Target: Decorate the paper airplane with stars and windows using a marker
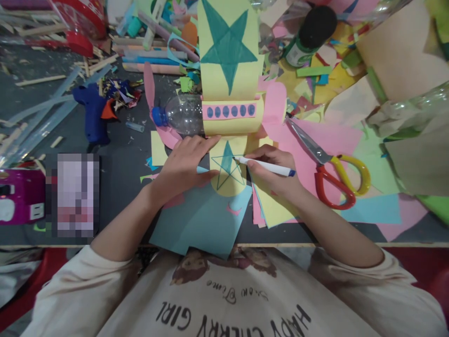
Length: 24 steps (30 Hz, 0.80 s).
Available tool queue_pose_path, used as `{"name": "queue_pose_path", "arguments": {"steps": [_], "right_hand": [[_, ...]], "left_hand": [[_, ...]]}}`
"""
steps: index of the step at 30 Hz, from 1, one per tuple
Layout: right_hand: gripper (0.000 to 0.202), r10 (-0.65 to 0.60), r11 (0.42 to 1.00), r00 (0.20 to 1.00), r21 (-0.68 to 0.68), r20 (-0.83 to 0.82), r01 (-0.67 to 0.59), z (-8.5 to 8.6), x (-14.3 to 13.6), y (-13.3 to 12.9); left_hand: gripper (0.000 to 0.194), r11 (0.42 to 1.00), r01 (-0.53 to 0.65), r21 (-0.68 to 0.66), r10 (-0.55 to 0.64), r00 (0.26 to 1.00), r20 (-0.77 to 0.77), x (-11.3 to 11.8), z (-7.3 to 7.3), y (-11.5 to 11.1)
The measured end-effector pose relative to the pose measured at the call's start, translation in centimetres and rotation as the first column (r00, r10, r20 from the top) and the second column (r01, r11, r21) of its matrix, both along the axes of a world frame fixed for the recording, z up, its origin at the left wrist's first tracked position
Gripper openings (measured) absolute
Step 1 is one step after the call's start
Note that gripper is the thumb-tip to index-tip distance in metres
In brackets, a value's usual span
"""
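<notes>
A plastic bottle plane wrapped in yellow paper lies across the table, with a blue cap and pink propeller blades at its left end. Its near wing carries an outlined star, coloured teal at the top point and partly in the middle. The far wing bears a fully coloured teal star. My right hand grips a white marker with a blue end, its tip at the star's right side. Flat and with the thumb apart, my left hand rests at the near wing's left edge.
Scissors with red and yellow handles lie right of my right hand. On the left are a blue glue gun and a blurred-out phone-like rectangle. A dark-capped bottle stands at the back right. Paper scraps and sticks crowd the table.
</notes>
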State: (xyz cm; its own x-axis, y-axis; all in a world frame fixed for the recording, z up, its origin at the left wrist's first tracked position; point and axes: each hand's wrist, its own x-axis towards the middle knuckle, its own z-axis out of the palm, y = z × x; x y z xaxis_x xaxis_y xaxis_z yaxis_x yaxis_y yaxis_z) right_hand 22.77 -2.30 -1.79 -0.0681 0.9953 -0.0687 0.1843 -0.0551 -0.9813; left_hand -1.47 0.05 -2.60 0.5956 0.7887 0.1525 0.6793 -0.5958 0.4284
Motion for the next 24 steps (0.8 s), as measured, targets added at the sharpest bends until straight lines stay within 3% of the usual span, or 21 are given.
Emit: {"name": "queue_pose_path", "arguments": {"steps": [10,21,24], "right_hand": [[0.013,0.094,0.995,0.994,0.032,0.056,-0.096,0.82,0.03,0.0],[0.014,0.242,0.97,0.967,-0.029,0.079,-0.24,0.77,0.58,-0.21],[0.015,0.226,0.974,0.972,-0.037,0.066,-0.224,0.72,0.53,-0.13]], "left_hand": [[0.064,1.0,0.016,0.008,-0.016,1.0,0.021,-0.01,-0.03,0.04],[0.065,0.998,0.029,0.056,-0.029,1.0,0.002,-0.04,-0.08,0.07],[0.065,0.999,0.024,0.045,-0.024,1.0,0.002,-0.02,-0.07,0.07]]}}
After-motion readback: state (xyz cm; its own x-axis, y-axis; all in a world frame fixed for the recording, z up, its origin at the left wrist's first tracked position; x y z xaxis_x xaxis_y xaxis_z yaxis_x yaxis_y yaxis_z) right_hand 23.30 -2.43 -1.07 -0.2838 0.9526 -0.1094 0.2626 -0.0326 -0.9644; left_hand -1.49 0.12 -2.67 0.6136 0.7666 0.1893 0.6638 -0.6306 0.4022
